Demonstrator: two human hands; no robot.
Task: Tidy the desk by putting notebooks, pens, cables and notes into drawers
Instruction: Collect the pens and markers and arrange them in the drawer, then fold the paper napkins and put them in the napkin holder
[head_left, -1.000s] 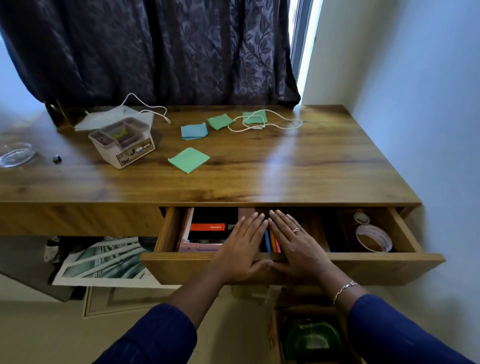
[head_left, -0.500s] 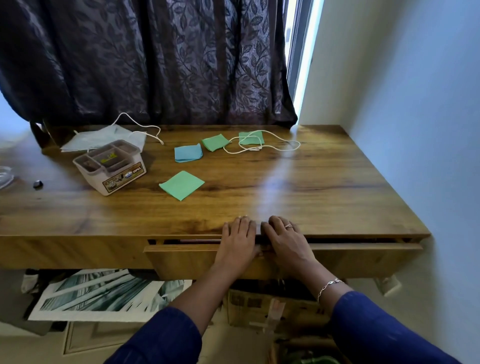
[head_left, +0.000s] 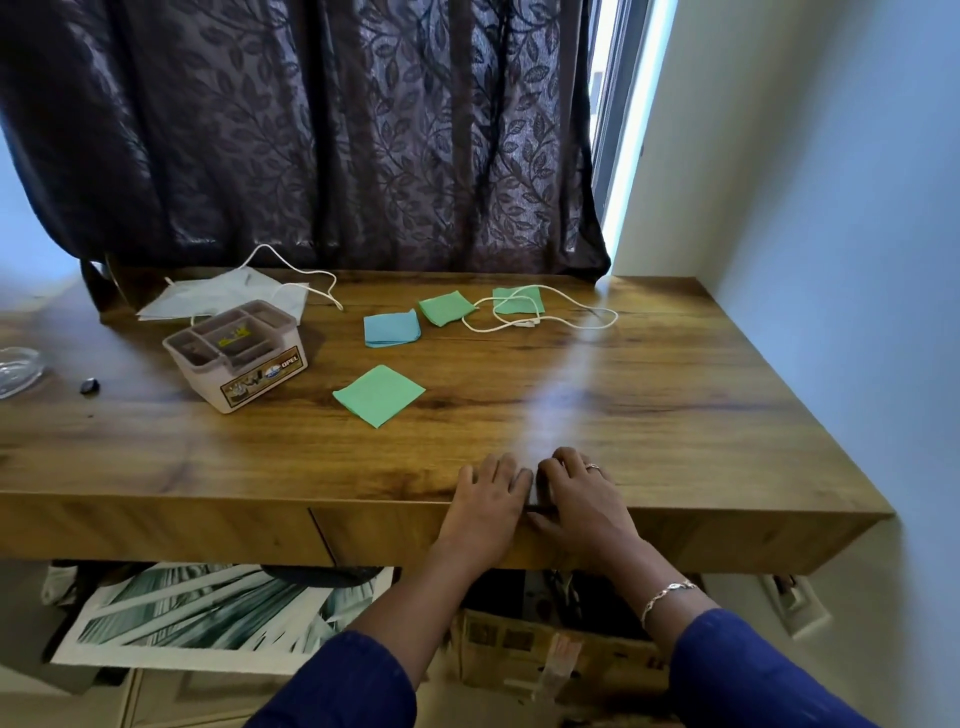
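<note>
- Curtain (head_left: 311, 130): dark, leaf-patterned, hung behind the organiser box (head_left: 236, 353) and along the desk's back edge. A strip of bright window is exposed far right of the box.
- Desk (head_left: 649, 415): wooden, and the organiser box is carried on its left part. A glare streak is seen on the top, right of the box.
- Drawer (head_left: 389, 535): found front-right of the box and below it, its front flush with the desk's face. Its contents are hidden.
- Print (head_left: 208, 618): green-striped, laid on the floor below the box and partly covered by the desk.
- Left hand (head_left: 485, 512) and right hand (head_left: 584, 506): placed side by side front-right of the box. The palms are pressed to the drawer front and the fingers bent over the desk edge. Nothing is grasped by either.
- White sheet (head_left: 223, 301): just behind the box; what it is cannot be told.
- Organiser box: beige, with several compartments and a printed label. Its contents are hard to make out.
- Notes: a green square (head_left: 379, 395) near the box's right; blue squares (head_left: 391, 328), a second green (head_left: 447, 307) and a third green (head_left: 518, 300) further right and back.
- White cable (head_left: 540, 322): looped over the third green note. Another cable (head_left: 301, 265) is draped behind the box.
- Glass dish (head_left: 18, 369): left of the box, cut off by the frame.
- Small dark object (head_left: 89, 386): between dish and box, unidentifiable.
</note>
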